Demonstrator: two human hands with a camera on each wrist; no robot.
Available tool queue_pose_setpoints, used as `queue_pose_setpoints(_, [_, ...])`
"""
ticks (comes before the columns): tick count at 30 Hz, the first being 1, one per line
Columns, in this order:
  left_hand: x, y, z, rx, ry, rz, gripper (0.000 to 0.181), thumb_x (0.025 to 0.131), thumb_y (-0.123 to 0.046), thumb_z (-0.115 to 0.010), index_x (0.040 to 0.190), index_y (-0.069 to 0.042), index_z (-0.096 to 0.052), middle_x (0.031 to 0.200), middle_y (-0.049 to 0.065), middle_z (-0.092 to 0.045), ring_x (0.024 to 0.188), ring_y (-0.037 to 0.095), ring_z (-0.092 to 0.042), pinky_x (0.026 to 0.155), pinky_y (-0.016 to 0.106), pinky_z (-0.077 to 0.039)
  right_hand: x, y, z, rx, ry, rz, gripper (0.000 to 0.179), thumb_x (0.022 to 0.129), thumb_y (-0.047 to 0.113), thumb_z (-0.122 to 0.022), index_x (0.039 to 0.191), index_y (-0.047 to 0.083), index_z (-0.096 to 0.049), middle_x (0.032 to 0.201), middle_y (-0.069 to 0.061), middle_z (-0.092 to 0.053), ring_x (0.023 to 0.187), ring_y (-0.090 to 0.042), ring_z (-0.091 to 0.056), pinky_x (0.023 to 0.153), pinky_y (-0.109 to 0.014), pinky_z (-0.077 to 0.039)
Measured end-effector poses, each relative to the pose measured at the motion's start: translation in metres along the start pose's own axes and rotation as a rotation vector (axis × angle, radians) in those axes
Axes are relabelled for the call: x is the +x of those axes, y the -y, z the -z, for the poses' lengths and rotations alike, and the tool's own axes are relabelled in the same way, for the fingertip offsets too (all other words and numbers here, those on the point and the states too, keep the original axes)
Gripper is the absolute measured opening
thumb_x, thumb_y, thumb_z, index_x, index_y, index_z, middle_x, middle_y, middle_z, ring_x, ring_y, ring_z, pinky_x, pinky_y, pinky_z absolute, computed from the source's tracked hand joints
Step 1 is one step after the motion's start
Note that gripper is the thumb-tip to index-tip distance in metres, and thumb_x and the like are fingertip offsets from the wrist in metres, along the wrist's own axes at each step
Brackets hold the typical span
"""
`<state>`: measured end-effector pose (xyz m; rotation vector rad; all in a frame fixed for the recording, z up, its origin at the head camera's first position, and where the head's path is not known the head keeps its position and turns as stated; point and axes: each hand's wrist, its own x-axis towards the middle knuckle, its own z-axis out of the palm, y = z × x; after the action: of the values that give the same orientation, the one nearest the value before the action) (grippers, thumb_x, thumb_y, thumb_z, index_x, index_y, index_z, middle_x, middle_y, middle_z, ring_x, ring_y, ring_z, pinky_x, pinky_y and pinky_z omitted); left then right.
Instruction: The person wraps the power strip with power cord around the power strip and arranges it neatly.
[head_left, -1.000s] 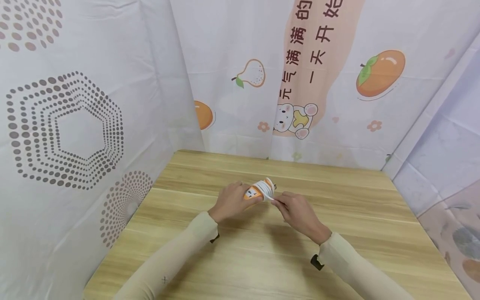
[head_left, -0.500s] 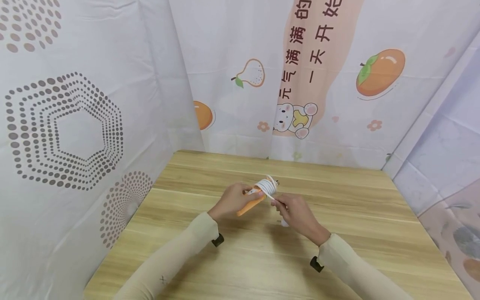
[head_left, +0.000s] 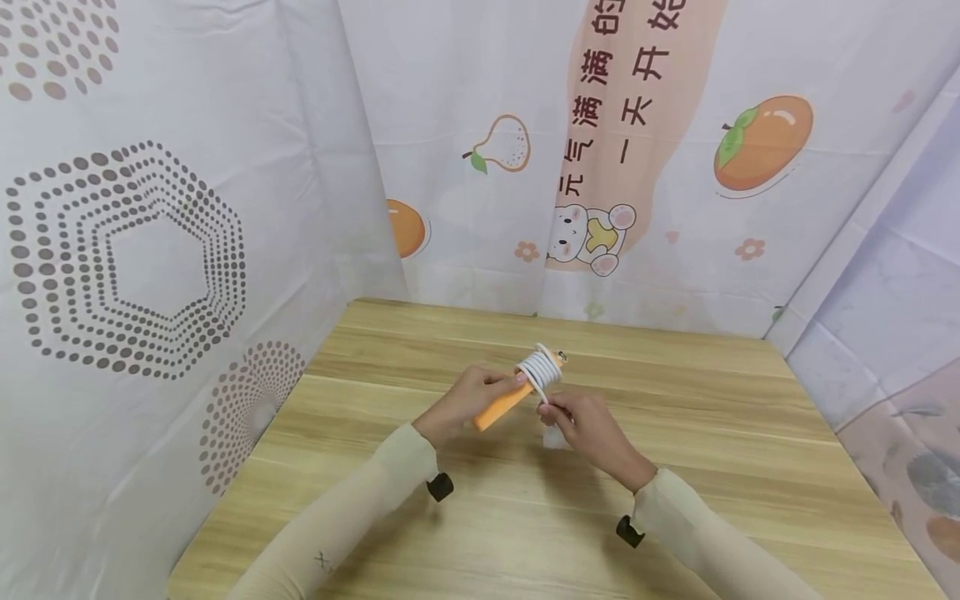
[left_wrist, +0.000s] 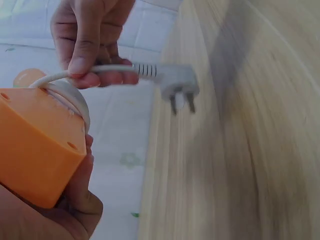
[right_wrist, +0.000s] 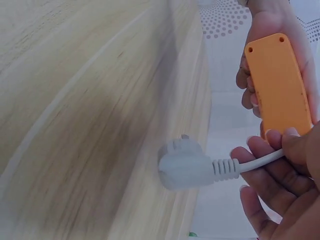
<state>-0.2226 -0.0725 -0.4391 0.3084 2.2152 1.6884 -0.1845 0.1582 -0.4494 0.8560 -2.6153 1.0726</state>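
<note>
An orange power strip [head_left: 501, 407] is held in my left hand [head_left: 463, 398], tilted above the table. White cord [head_left: 538, 369] lies in several turns around its far end. Just right of the strip, my right hand [head_left: 588, 427] pinches the cord between thumb and fingers. From that pinch the cord's end carries a white plug [left_wrist: 177, 81], which hangs free above the wood with its metal pins showing in the left wrist view. The strip's plain orange side with small screw holes faces the right wrist camera; its socket side is hidden now.
A wood-grain table [head_left: 360, 517] spreads beneath both hands. White printed curtains [head_left: 465, 75] stand along its back and left side, with another curtain at the right. Dark wrist straps [head_left: 630, 531] sit below the sleeve cuffs.
My left hand has turned the strip, so its white patterned face has gone out of sight and more orange shows. The coiled end has shifted slightly right and away. The right hand keeps pinching the cord.
</note>
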Motion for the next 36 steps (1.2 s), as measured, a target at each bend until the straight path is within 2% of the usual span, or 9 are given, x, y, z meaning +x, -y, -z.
queue_pose_setpoints(5, [-0.002, 0.000, 0.001, -0.055, 0.041, -0.001, 0.057, 0.093, -0.058, -0.068, 0.116, -0.007, -0.077, 0.076, 0.002, -0.064, 0.062, 0.012, -0.055, 0.054, 0.025, -0.043, 0.001, 0.000, 0.001, -0.023, -0.029, 0.016, 0.013, 0.099, 0.015, -0.068, 0.091, 0.014, -0.078, 0.092, 0.004, -0.076, 0.073, -0.005, -0.061, 0.065, -0.027, -0.051])
queue_pose_setpoints(11, [-0.005, -0.003, 0.007, -0.113, 0.136, -0.055, 0.053, 0.096, -0.056, -0.066, 0.111, -0.007, -0.077, 0.072, 0.002, -0.060, 0.060, 0.013, -0.053, 0.053, 0.026, -0.042, 0.001, 0.000, 0.000, -0.032, -0.027, 0.055, 0.007, 0.093, 0.015, -0.075, 0.096, 0.012, -0.081, 0.095, 0.005, -0.075, 0.084, -0.009, -0.066, 0.070, -0.030, -0.054])
queue_pose_setpoints(15, [-0.007, -0.004, 0.010, -0.082, 0.240, -0.120, 0.048, 0.097, -0.053, -0.066, 0.120, -0.012, -0.077, 0.088, 0.002, -0.069, 0.070, 0.014, -0.057, 0.060, 0.027, -0.046, -0.001, -0.002, -0.002, -0.023, -0.027, 0.074, 0.009, 0.091, 0.012, -0.078, 0.099, 0.014, -0.082, 0.099, 0.005, -0.076, 0.088, -0.009, -0.068, 0.072, -0.033, -0.056])
queue_pose_setpoints(20, [-0.009, -0.004, 0.014, -0.054, 0.356, -0.215, 0.050, 0.096, -0.049, -0.068, 0.127, -0.010, -0.074, 0.123, 0.003, -0.072, 0.092, 0.016, -0.060, 0.078, 0.030, -0.049, -0.002, -0.005, -0.001, 0.047, -0.020, 0.077, 0.032, 0.086, 0.012, -0.084, 0.115, 0.017, -0.072, 0.111, 0.007, -0.073, 0.101, -0.012, -0.068, 0.086, -0.039, -0.056])
queue_pose_setpoints(23, [-0.011, -0.006, 0.016, -0.039, 0.414, -0.267, 0.051, 0.094, -0.048, -0.071, 0.122, -0.005, -0.075, 0.119, 0.004, -0.073, 0.095, 0.015, -0.060, 0.082, 0.030, -0.049, -0.003, -0.005, 0.003, 0.078, 0.012, 0.078, 0.042, 0.083, 0.012, -0.087, 0.118, 0.015, -0.064, 0.111, 0.007, -0.070, 0.103, -0.012, -0.067, 0.087, -0.039, -0.056])
queue_pose_setpoints(26, [-0.012, -0.008, 0.015, 0.010, 0.486, -0.326, 0.046, 0.095, -0.043, -0.072, 0.115, -0.003, -0.078, 0.104, 0.002, -0.074, 0.089, 0.013, -0.059, 0.081, 0.028, -0.049, -0.004, -0.007, 0.009, 0.110, 0.054, 0.098, 0.034, 0.086, 0.006, -0.084, 0.110, 0.011, -0.059, 0.100, 0.006, -0.065, 0.090, -0.010, -0.063, 0.078, -0.034, -0.055])
queue_pose_setpoints(29, [-0.012, -0.011, 0.014, 0.073, 0.565, -0.357, 0.035, 0.096, -0.037, -0.071, 0.110, -0.006, -0.079, 0.098, -0.001, -0.072, 0.087, 0.011, -0.058, 0.081, 0.027, -0.049, 0.000, -0.008, 0.016, 0.088, 0.098, 0.199, 0.018, 0.091, 0.005, -0.077, 0.098, 0.012, -0.062, 0.088, 0.007, -0.055, 0.077, -0.006, -0.051, 0.068, -0.028, -0.048])
queue_pose_setpoints(34, [-0.012, -0.015, 0.009, 0.206, 0.671, -0.373, 0.023, 0.096, -0.028, -0.074, 0.113, -0.013, -0.079, 0.099, -0.004, -0.072, 0.086, 0.008, -0.058, 0.079, 0.025, -0.050, 0.010, -0.009, 0.023, -0.032, 0.170, 0.502, 0.010, 0.097, 0.022, -0.072, 0.094, 0.030, -0.076, 0.088, 0.022, -0.065, 0.075, -0.002, -0.035, 0.066, -0.021, -0.034])
queue_pose_setpoints(36, [-0.012, -0.016, 0.005, 0.304, 0.686, -0.402, 0.024, 0.093, -0.028, -0.078, 0.113, -0.015, -0.079, 0.101, -0.006, -0.071, 0.087, 0.006, -0.059, 0.079, 0.024, -0.050, 0.013, -0.010, 0.022, -0.098, 0.188, 0.609, 0.008, 0.097, 0.026, -0.072, 0.093, 0.032, -0.076, 0.088, 0.027, -0.068, 0.073, -0.002, -0.030, 0.066, -0.020, -0.029])
